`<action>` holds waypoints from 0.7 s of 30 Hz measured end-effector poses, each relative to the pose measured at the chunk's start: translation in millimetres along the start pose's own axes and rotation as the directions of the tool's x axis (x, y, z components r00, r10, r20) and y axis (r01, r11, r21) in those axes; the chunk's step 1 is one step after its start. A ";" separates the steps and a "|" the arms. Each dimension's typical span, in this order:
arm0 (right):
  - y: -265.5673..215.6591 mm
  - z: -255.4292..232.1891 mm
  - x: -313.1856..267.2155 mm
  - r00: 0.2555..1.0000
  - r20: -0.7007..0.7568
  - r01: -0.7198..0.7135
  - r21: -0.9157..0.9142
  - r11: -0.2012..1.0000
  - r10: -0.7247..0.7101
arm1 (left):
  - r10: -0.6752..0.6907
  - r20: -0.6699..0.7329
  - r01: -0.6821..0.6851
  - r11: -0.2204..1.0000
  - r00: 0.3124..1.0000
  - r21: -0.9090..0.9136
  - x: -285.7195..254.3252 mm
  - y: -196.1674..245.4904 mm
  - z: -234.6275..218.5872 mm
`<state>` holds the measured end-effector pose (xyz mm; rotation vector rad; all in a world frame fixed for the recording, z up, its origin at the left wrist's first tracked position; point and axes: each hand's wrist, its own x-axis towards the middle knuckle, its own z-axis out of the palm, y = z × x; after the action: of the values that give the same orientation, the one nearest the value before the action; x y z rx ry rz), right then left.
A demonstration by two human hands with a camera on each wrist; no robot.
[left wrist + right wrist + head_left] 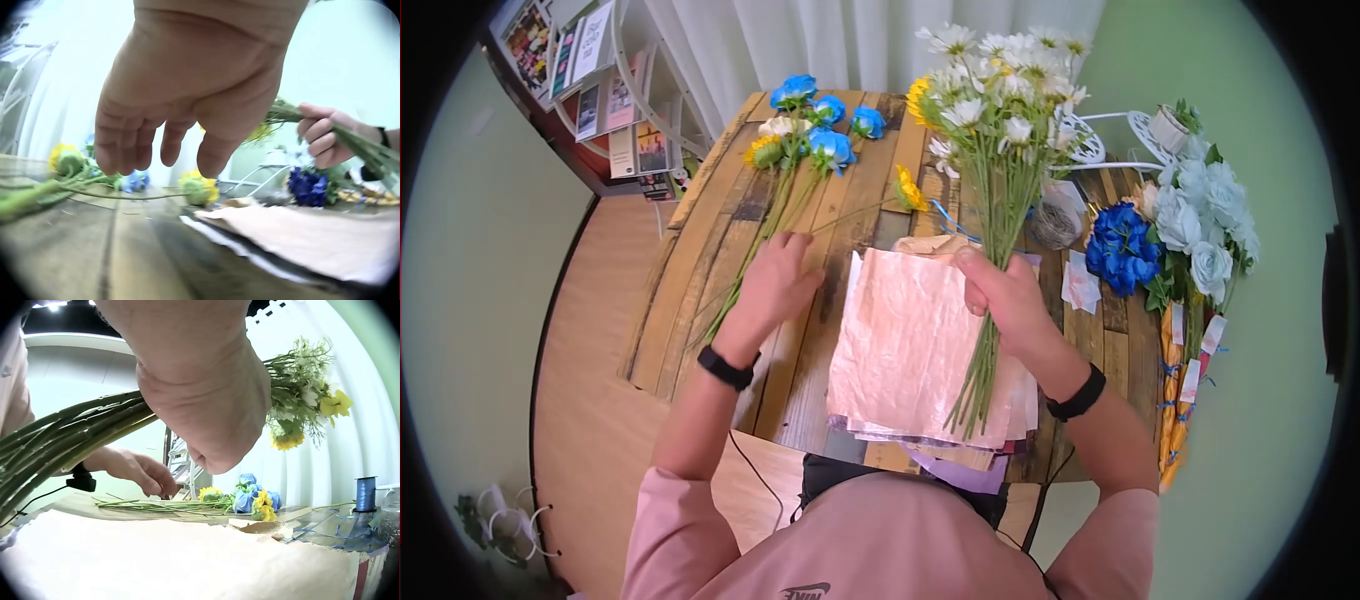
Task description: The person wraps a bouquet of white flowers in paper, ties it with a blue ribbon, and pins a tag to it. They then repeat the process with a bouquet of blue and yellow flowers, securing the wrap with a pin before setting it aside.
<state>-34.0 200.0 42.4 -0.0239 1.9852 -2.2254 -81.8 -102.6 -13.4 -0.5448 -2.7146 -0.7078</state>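
My right hand (1012, 308) grips a thick bunch of green stems (975, 385) topped by white daisies (1010, 85), with a yellow flower at the bunch's left side. The bunch stands over a stack of pale pink wrapping paper (900, 330). My left hand (772, 285) hovers above the table by the stems of several blue flowers (830, 148), its fingers bent loosely downward. In the left wrist view, nothing shows between those fingers. A yellow sunflower (762, 152) lies among the blue ones, and a single sunflower (910, 190) lies apart, near the paper's far edge.
Dark blue flowers (1122, 248) and pale blue roses (1205, 215) lie at the table's right side. A blue ribbon spool (365, 494) stands beyond the paper. White metal scrollwork (1145, 135) is at the back right. A book rack (610, 100) stands at the left.
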 end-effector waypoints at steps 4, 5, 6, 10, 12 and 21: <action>0.3 2.5 -1.8 0.999 -0.032 -0.004 0.103 0.995 0.007 | -0.124 0.012 0.114 0.945 0.992 0.306 14.8 -52.3 8.1; 0.9 1.8 -2.6 1.000 -0.028 -0.006 0.090 0.996 0.009 | -0.178 0.071 0.146 0.935 0.982 0.324 18.3 -61.7 11.1; 2.1 0.1 -3.3 1.000 -0.020 0.005 0.097 0.995 -0.003 | -0.176 0.061 0.146 0.931 0.983 0.336 20.8 -69.6 16.3; 2.2 -2.1 -4.0 0.999 -0.032 -0.020 0.058 0.998 0.022 | -0.149 -0.056 0.154 0.982 0.987 0.106 24.0 -85.3 23.3; 2.7 -3.3 -2.1 0.998 -0.051 -0.036 0.057 0.998 0.039 | -0.150 -0.265 0.114 0.983 0.952 -0.147 25.6 -79.2 15.5; 6.8 5.5 7.8 0.999 -0.015 -0.043 0.063 0.997 0.044 | -0.434 0.037 0.426 0.896 0.900 0.122 36.7 -117.8 -0.1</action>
<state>-40.3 192.8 35.7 0.0441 1.9043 -2.2658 -164.4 -187.4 -48.2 0.0730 -2.9439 -0.6391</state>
